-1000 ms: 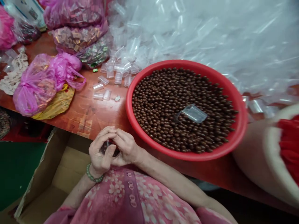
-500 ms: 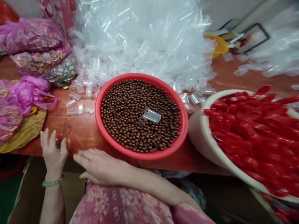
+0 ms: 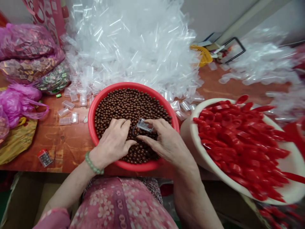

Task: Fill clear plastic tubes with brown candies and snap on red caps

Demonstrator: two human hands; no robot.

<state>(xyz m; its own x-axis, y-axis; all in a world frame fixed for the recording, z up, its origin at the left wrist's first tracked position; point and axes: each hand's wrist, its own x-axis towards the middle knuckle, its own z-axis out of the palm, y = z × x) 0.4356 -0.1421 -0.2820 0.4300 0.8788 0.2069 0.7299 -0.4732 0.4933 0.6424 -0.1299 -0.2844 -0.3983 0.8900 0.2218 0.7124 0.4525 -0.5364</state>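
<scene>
Both hands are over a red basin filled with small brown balls. On the left, my left hand, with a green bead bracelet, rests its fingertips at the balls, thumb apart. A small clear plastic box with a thin dark loop lies on the balls. My right hand reaches around the box, its index finger at the box's right end and thumb apart below. At the table's front left lies a small clear box with a red cap, with dark balls inside.
A big heap of clear plastic boxes covers the back. A white tub of red plastic pieces stands at right. Pink bags of small pieces sit at left, and a yellow basket stands behind.
Both hands have moved right from the table's left front to the basin. The red-capped box by my left hand now lies on the table. The view has shifted to the right.
</scene>
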